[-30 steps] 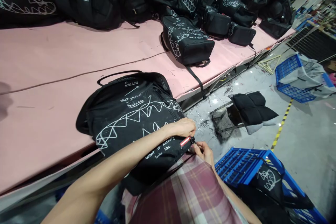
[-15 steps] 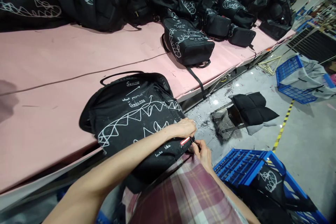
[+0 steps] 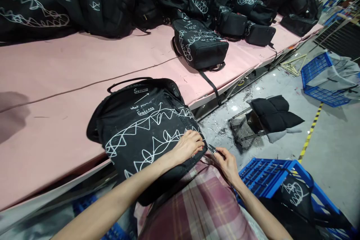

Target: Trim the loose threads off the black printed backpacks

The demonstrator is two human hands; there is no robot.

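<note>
presently: black backpack [image 3: 146,125] with white scribble print lies tilted over the near edge of the pink table [image 3: 56,71], upper part on the table top, lower end against the plaid shirt [image 3: 194,210] of the wearer. left hand [image 3: 189,145] rests on the print near the bag's right-hand edge, fingers curled; cannot tell whether they pinch anything. right hand [image 3: 228,163] just beside that edge, fingers closed on a small dark tool [image 3: 211,149], metallic tip pointing at the bag; tip contact unclear.

farther along the table: second backpack [image 3: 204,47], one strap hanging over the edge. row of black bags [image 3: 104,5] behind.

off the table, right side: black cushion [image 3: 277,114] on a low frame, striped tape [image 3: 311,131] on the floor, near blue crate [image 3: 270,168] containing a printed bag [image 3: 294,191], far blue crate [image 3: 315,73] with grey cloth [image 3: 334,73].
</note>
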